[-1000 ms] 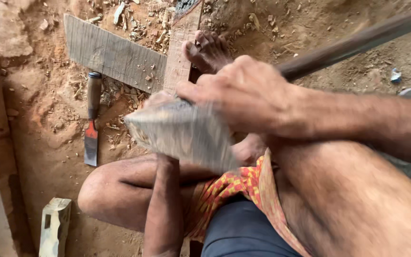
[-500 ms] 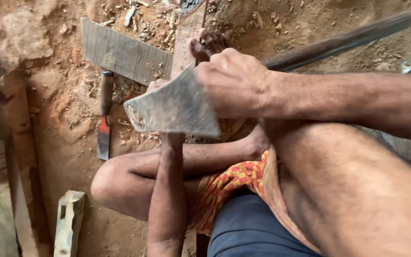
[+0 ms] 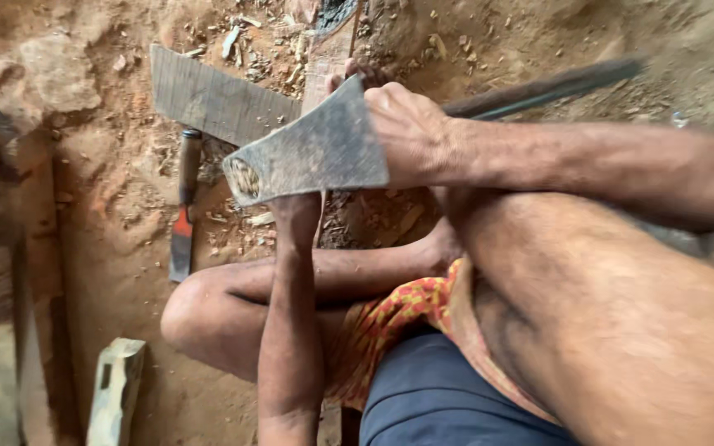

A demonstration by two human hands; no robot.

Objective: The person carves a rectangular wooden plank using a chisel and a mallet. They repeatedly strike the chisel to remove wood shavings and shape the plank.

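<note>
Right, near first: our left hand (image 3: 295,216) sits under the adze blade (image 3: 311,153), fingers hidden, grip unclear. Right hand (image 3: 411,132) is clenched on its head. Keep strokes short over the wood strip (image 3: 324,62); chisel (image 3: 182,211) lies beside.

Flat board (image 3: 212,103) and chisel (image 3: 182,219) blocking the left ground, wood chips beyond, bare sand (image 3: 117,215) passable beside the chisel

Soft, even daylight with weak shadows and no glare; motion blur smears the right hand (image 3: 411,132), the axe blade (image 3: 311,153) and the near thigh, while the ground stays moderately sharp.
</note>
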